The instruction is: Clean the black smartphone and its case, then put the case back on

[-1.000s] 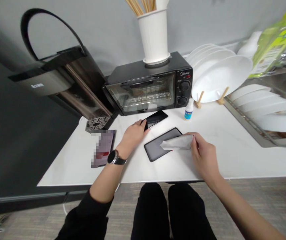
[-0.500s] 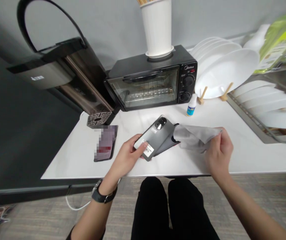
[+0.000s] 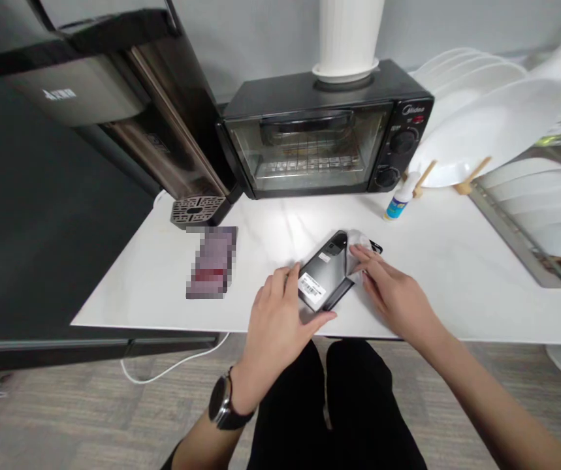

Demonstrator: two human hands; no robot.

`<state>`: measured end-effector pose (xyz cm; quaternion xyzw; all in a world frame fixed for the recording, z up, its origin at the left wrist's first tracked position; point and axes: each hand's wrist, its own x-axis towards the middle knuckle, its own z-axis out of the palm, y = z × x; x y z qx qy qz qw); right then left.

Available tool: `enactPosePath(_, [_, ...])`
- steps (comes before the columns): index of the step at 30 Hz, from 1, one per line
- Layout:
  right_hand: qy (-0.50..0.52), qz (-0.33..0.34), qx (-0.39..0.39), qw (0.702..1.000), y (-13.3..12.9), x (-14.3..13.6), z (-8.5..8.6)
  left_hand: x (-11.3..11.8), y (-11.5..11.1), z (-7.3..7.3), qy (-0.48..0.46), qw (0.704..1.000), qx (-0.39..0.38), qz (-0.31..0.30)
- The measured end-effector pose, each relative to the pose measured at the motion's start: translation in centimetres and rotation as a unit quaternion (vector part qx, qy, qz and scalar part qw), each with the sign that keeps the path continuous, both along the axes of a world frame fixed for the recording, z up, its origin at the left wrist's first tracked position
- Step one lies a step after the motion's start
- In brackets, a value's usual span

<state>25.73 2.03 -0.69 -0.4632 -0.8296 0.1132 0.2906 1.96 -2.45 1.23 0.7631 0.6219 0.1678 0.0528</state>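
A grey smartphone [image 3: 326, 271] lies tilted, back up, with a white barcode label at its lower end. Over its upper right side is a light grey cloth [image 3: 353, 254], bunched under the fingers of my right hand [image 3: 392, 294], which is closed on it. My left hand [image 3: 277, 313] grips the lower end, fingers along the left edge and thumb at the bottom corner. Partly hidden beneath the phone and cloth is a dark phone case [image 3: 339, 294]. Left of my hands rests a second phone [image 3: 211, 261], its screen pixelated.
A small spray bottle [image 3: 398, 202] stands in front of the toaster oven [image 3: 309, 150]. At the left is a tall drinks machine [image 3: 162, 117]. White plates [image 3: 496, 130] stand in a rack on the right. The white counter [image 3: 138, 294] ends just before my legs.
The cloth, held out to the right before, now presses on the phone's back under my right hand. The phone has come down over the case, and my left hand has shifted to its lower edges.
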Motion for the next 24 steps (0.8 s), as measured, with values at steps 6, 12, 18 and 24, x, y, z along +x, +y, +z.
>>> enactPosePath(6, [0.016, -0.051, -0.018, 0.998, -0.1, 0.2, 0.9, -0.3, 0.4, -1.1, -0.064, 0.998, 0.007, -0.017])
enactPosePath(12, [0.038, -0.152, -0.010, 0.988, 1.3, -1.9, 1.2, -0.5, 0.4, -1.1, -0.095, 0.995, -0.002, -0.023])
enactPosePath(18, [-0.090, -0.121, 0.021, 0.988, -1.0, -4.0, -0.7, -0.4, 0.1, -1.3, -0.142, 0.990, 0.006, -0.007])
enactPosePath(24, [-0.087, -0.160, 0.044, 0.982, -0.8, -1.0, 1.1, -0.5, 0.0, -1.3, -0.109, 0.993, 0.038, 0.005])
